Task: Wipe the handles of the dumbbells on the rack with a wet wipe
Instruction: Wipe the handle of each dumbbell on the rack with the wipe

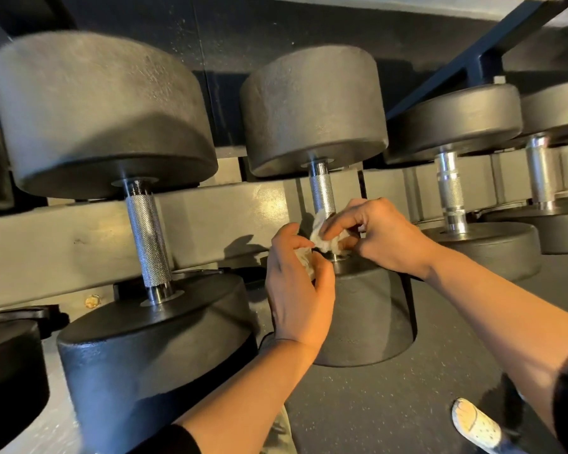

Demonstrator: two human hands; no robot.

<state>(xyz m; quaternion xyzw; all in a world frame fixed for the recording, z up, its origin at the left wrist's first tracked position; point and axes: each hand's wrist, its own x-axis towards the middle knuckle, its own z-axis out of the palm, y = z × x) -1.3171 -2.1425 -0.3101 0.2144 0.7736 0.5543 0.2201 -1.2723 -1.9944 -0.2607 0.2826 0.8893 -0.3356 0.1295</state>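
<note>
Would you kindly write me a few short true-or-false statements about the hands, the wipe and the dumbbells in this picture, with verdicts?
1. Both hands hold the wet wipe. True: the left hand and the right hand each pinch the crumpled wipe.
2. The wipe is at the top end of the handle. False: it sits at the lower end of the middle dumbbell handle, just above the lower weight head.
3. The left dumbbell handle is wrapped in the wipe. False: it is bare, knurled metal.
4. The dumbbells rest on a rack. True.
5. A foot in a light perforated shoe shows at the lower right. True.
</note>
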